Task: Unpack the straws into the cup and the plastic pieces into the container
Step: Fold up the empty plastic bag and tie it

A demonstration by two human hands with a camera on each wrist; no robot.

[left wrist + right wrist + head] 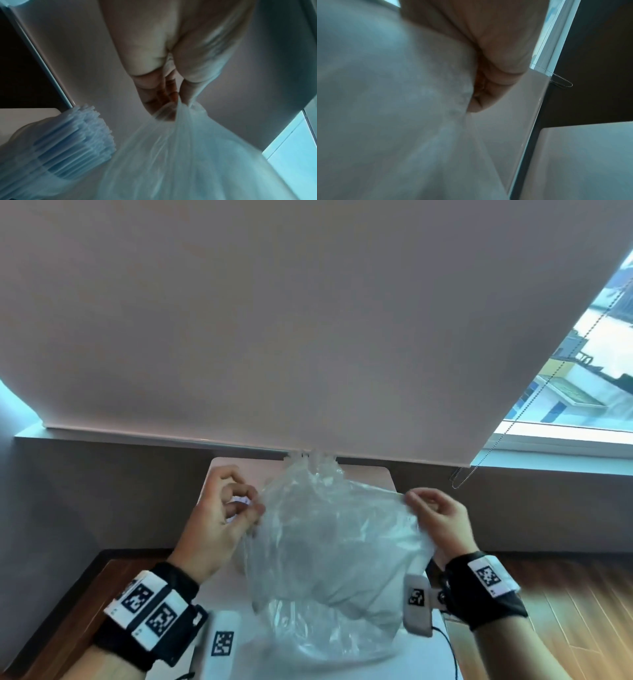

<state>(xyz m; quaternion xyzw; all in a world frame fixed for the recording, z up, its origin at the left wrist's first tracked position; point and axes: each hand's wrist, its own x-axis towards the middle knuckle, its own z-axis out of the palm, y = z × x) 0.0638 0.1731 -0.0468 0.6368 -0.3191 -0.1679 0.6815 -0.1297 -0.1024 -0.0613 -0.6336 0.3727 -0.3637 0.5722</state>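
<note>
A clear, crinkled plastic bag (329, 546) hangs stretched between both hands above the white table (233, 587). My left hand (226, 515) pinches the bag's left edge between thumb and fingers; the left wrist view shows that pinch on the bag (180, 148) up close. My right hand (435, 515) pinches the bag's right top corner. A dense bundle of pale straws (75, 140) stands in a cup just left of the bag in the left wrist view. In the head view straw tips (313, 457) poke up behind the bag. The bag (393, 108) fills the right wrist view, its contents unclear.
A large roller blind (308, 320) hangs right behind the table, its bead chain (462, 474) dangling at the right. A dark wall runs below it. Wooden floor (565, 594) lies to the right, and a dark wooden surface (85, 594) to the left.
</note>
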